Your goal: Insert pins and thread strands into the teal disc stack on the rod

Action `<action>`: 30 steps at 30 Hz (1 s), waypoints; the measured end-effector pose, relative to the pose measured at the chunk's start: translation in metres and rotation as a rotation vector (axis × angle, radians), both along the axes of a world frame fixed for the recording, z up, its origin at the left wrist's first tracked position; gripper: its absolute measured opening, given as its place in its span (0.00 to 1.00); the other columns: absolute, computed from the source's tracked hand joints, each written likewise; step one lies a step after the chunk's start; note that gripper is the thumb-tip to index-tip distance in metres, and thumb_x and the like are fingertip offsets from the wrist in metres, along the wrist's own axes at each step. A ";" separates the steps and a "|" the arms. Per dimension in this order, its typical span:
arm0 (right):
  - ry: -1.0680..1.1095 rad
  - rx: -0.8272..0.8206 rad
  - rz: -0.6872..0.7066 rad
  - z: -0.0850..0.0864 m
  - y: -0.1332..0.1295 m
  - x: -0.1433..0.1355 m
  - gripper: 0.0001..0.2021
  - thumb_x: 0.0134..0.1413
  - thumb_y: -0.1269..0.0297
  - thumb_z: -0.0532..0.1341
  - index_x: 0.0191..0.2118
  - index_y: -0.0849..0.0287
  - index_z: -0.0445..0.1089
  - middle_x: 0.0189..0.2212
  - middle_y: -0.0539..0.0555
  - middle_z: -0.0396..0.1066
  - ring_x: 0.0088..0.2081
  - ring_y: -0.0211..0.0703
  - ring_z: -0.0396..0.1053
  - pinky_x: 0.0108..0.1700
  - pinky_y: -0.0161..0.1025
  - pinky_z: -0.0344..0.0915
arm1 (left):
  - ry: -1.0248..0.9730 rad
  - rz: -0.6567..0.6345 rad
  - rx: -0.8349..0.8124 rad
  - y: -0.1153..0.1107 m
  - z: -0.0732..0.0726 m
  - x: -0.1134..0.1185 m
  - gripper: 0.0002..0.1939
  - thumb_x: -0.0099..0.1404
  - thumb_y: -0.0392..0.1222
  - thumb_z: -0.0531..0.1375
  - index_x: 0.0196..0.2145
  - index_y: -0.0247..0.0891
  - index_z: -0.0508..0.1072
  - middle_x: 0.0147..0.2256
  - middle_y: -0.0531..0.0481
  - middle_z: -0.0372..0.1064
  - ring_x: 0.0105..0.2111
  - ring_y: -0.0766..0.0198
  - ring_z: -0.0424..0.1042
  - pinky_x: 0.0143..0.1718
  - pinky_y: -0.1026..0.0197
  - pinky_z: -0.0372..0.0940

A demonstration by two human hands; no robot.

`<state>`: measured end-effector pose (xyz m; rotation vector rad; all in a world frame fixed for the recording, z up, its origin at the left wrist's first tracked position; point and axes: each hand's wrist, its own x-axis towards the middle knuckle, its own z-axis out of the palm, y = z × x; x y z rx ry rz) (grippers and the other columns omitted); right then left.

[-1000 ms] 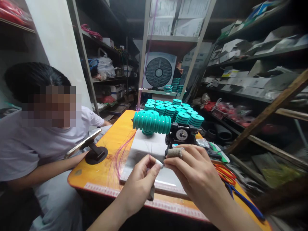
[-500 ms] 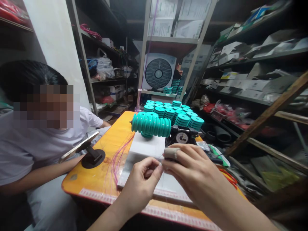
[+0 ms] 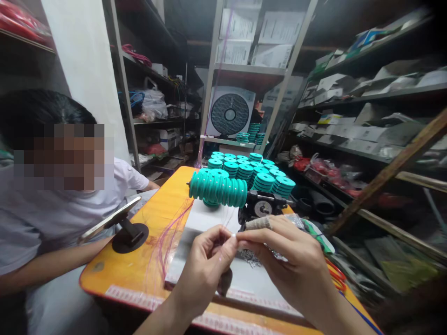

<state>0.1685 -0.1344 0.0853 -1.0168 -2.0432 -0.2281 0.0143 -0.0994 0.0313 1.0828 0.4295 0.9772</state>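
Observation:
My left hand [image 3: 211,263] is closed in a pinch, with faint thin line [image 3: 228,215] running up from it toward the green spools. A tiny white spot shows at its fingertips; I cannot tell whether it is a nail or a small part. My right hand [image 3: 288,253], tape [image 3: 259,223] round one finger, pinches at the same spot, its fingertips touching the left ones. What it holds is hidden. Beyond the hands, a row of green ridged spools [image 3: 218,188] sits on the shaft of a black winding device [image 3: 263,207]. Small silvery pieces [image 3: 252,258] lie beneath the right hand.
Stacked green spools [image 3: 263,181] stand at the back of the orange table [image 3: 139,267]. Purple strands [image 3: 166,242] hang over the white board [image 3: 183,263]. A phone on a stand [image 3: 130,236] is at left, near a seated person [image 3: 63,218]. Shelves and a box fan [image 3: 229,114] lie beyond.
The view has shifted slightly. My right hand has moved a little right and lower, its fingers more bent, uncovering the silvery pieces. Both hands stay together at the fingertips.

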 end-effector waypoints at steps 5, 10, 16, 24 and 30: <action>-0.033 -0.174 0.026 0.023 0.048 0.027 0.15 0.60 0.65 0.57 0.52 0.51 0.69 0.48 0.54 0.72 0.51 0.44 0.67 0.51 0.44 0.66 | -0.105 0.162 -0.083 0.009 0.006 0.013 0.15 0.60 0.51 0.62 0.29 0.38 0.63 0.15 0.65 0.41 0.13 0.78 0.39 0.12 0.74 0.45; -0.059 -0.174 -0.117 0.019 0.118 0.049 0.31 0.47 0.82 0.48 0.56 0.58 0.66 0.57 0.57 0.65 0.60 0.46 0.60 0.62 0.50 0.57 | -0.220 0.278 -0.176 0.031 0.002 0.039 0.15 0.59 0.50 0.62 0.32 0.39 0.62 0.16 0.65 0.39 0.15 0.77 0.36 0.13 0.74 0.40; -0.109 -0.113 -0.140 -0.013 0.111 0.036 0.32 0.48 0.84 0.45 0.61 0.67 0.60 0.60 0.64 0.60 0.62 0.48 0.57 0.62 0.50 0.58 | -0.190 0.361 -0.233 0.038 -0.006 0.071 0.14 0.60 0.51 0.60 0.33 0.40 0.62 0.17 0.64 0.39 0.16 0.76 0.36 0.13 0.74 0.37; -0.100 -0.054 -0.102 -0.020 0.098 0.036 0.31 0.52 0.82 0.45 0.62 0.61 0.59 0.60 0.60 0.59 0.63 0.45 0.55 0.64 0.51 0.55 | -0.229 0.443 -0.289 0.048 -0.018 0.097 0.13 0.59 0.49 0.60 0.31 0.39 0.61 0.19 0.62 0.44 0.17 0.76 0.41 0.13 0.73 0.40; -0.110 -0.068 -0.107 -0.017 0.095 0.034 0.29 0.54 0.80 0.46 0.61 0.65 0.59 0.60 0.61 0.59 0.63 0.45 0.54 0.65 0.48 0.54 | -0.252 0.471 -0.318 0.054 -0.023 0.100 0.11 0.58 0.46 0.61 0.33 0.39 0.63 0.18 0.63 0.46 0.15 0.77 0.43 0.13 0.73 0.40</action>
